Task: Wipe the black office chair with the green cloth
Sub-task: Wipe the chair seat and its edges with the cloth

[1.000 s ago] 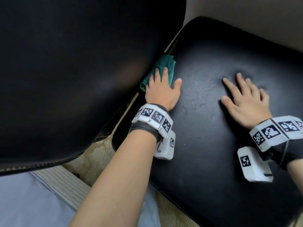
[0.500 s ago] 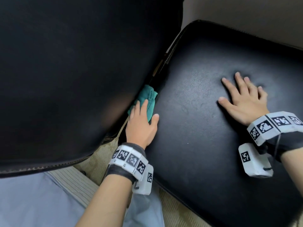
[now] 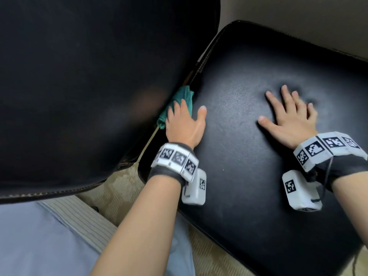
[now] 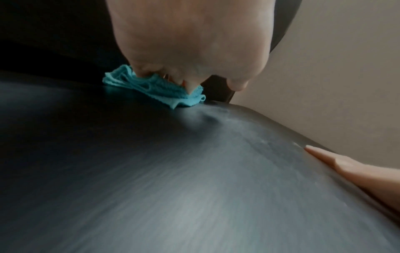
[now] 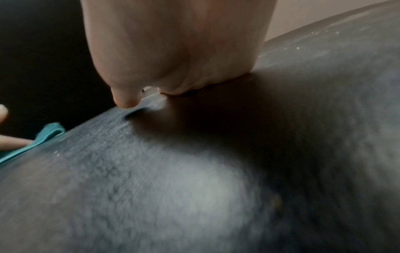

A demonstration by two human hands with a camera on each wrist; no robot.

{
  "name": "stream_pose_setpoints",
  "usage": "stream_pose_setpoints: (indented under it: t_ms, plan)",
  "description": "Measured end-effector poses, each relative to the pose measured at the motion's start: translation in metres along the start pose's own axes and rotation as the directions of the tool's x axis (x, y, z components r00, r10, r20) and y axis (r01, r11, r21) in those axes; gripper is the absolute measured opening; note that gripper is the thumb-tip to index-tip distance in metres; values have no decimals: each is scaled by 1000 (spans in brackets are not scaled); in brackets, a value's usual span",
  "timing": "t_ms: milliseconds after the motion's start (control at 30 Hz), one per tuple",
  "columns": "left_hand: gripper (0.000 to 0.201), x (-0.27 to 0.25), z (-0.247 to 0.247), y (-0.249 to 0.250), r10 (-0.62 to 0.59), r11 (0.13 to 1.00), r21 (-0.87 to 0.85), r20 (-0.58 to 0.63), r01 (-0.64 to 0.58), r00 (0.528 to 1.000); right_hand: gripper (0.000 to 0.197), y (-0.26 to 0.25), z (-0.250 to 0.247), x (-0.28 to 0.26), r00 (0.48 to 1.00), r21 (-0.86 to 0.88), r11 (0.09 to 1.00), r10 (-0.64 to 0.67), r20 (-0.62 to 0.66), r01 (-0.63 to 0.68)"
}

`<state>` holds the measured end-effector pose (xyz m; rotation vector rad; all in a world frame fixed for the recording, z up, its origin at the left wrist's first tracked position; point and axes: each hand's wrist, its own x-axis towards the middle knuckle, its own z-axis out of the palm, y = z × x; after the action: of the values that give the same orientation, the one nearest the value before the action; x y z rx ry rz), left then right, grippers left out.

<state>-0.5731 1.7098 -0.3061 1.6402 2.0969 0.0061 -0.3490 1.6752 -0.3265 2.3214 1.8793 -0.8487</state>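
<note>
Forward again slid left hand [image 3: 184, 124], pressing green cloth [image 3: 180, 102] along seat [image 3: 249, 176].

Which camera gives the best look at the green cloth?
The left wrist view: the cloth lies close and sharp, bunched under the left hand on the seat. The head view shows a smaller part past the fingers; the right wrist view catches only an edge strip.
</note>
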Motion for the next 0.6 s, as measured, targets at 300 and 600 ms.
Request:
stream_pose_setpoints:
  t_ms: [300,600]
  plan:
    - [69,24,0,27,80,996,33,35,-81,996,68,1,3,-3,999,38,998,50,-1,-50]
    - [67,-45,-9,-88,99,989,112,0,-99,995,67,3,2,-5,999,75,996,39,10,-40]
